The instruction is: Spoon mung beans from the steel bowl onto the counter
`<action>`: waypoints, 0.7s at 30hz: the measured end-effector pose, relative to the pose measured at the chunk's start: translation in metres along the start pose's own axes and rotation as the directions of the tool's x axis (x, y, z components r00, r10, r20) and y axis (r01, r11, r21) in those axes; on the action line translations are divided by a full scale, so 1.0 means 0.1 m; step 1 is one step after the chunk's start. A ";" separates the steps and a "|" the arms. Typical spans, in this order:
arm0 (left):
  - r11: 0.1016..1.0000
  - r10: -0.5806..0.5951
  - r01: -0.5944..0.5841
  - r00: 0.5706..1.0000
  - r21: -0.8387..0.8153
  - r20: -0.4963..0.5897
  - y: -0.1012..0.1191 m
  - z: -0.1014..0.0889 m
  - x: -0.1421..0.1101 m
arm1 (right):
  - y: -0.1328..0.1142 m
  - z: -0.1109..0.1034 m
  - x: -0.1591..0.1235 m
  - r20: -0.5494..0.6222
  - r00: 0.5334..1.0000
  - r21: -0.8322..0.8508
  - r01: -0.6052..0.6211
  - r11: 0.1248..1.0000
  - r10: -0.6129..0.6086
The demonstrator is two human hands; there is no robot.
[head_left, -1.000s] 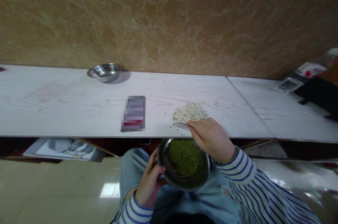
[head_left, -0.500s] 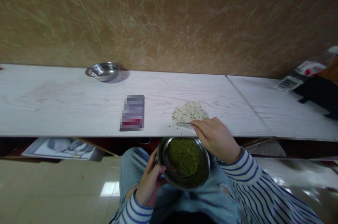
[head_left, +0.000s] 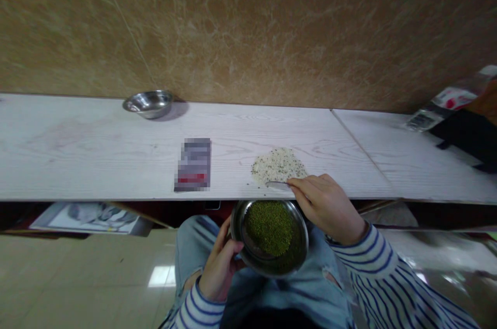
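Note:
My left hand [head_left: 223,264] grips the left rim of a steel bowl [head_left: 301,259], thumb over the edge, just below the table's front edge. Small green beans [head_left: 269,228], which look like mung beans, lie in that bowl. Above it, my right hand [head_left: 324,205] is closed on a thin metal utensil, seemingly a spoon [head_left: 276,183], whose far end touches the near side of a pile of white grains [head_left: 278,164] on the table. Dark green beans are mixed through the pile, and a few lie loose beside it. The spoon's handle is hidden in my fingers.
A second steel bowl [head_left: 149,105] stands near the wall at the left. A phone-like flat object [head_left: 193,165], blurred out, lies left of the pile. At the far right are a clear bottle [head_left: 458,96] and a black object [head_left: 469,135]. Open shelves run under the tabletop [head_left: 97,163].
My right hand and the spoon have shifted slightly right along the near edge of the pile. My left hand still holds the bowl in the same place.

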State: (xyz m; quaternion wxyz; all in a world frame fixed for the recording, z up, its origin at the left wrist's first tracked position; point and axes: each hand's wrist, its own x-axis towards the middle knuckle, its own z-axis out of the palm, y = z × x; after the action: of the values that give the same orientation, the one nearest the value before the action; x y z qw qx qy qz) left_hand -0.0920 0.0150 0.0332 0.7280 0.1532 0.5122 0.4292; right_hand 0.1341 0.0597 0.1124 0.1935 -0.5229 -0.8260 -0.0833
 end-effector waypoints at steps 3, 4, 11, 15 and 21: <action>1.000 0.006 -0.006 1.000 -0.004 0.000 0.00 0.01 0.00 | 0.00 -0.01 -0.01 -0.015 1.000 -0.006 -0.006 1.000 0.006; 1.000 0.008 -0.008 1.000 -0.004 -0.001 0.00 0.01 -0.01 | 0.00 -0.01 -0.01 -0.013 1.000 -0.010 -0.007 1.000 0.007; 1.000 0.016 -0.015 1.000 0.005 -0.018 0.03 0.05 -0.03 | -0.01 -0.02 -0.04 0.008 1.000 0.001 0.002 1.000 -0.002; 1.000 0.015 -0.015 1.000 0.014 -0.008 0.02 0.05 -0.02 | -0.01 -0.04 -0.05 0.014 1.000 0.000 -0.013 1.000 0.013; 1.000 0.020 -0.020 1.000 0.022 -0.001 0.01 0.05 -0.02 | -0.03 -0.05 -0.03 0.020 1.000 0.005 0.013 1.000 -0.013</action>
State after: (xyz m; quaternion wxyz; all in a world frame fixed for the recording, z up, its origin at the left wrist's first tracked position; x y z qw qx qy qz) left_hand -0.0881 0.0153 0.0368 0.7214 0.1662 0.5160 0.4310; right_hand 0.1340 0.0543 0.1157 0.1860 -0.5178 -0.8315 -0.0773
